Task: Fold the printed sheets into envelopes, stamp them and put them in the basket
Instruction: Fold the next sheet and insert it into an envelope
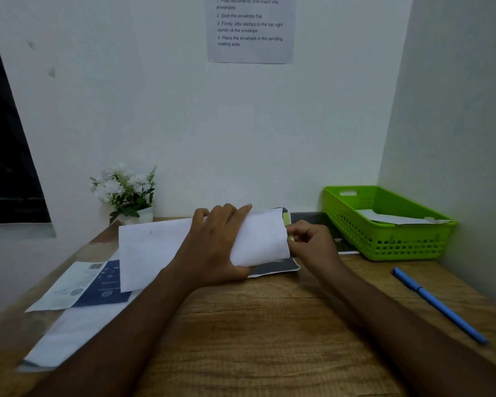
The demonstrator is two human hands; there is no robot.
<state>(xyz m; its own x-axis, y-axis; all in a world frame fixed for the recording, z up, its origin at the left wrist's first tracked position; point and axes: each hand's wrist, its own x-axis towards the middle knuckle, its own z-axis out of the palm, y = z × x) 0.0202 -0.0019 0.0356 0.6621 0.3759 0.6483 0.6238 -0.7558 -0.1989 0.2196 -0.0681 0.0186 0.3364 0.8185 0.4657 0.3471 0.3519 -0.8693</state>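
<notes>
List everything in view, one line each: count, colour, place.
Instruction sheet: 1, white, wall, top centre.
Window: 1, dark, left edge.
Potted plant: 1, white flowers, back left of desk.
Basket: 1, green, back right of desk.
Loose paper: 1, white, inside the basket.
Pen: 1, blue, right of desk.
Booklet: 1, black, left of the basket.
Folded white paper: 1, white, mid-desk, held.
Dark printed sheet: 1, grey, under the folded white paper.
Plain sheets: 2, white, left of desk.
Printed sheet: 1, blue and white, left, partly under a plain sheet.
Desk: 1, brown wood.
Left hand: 1, grips the folded white paper.
Right hand: 1, pinches its right edge.
</notes>
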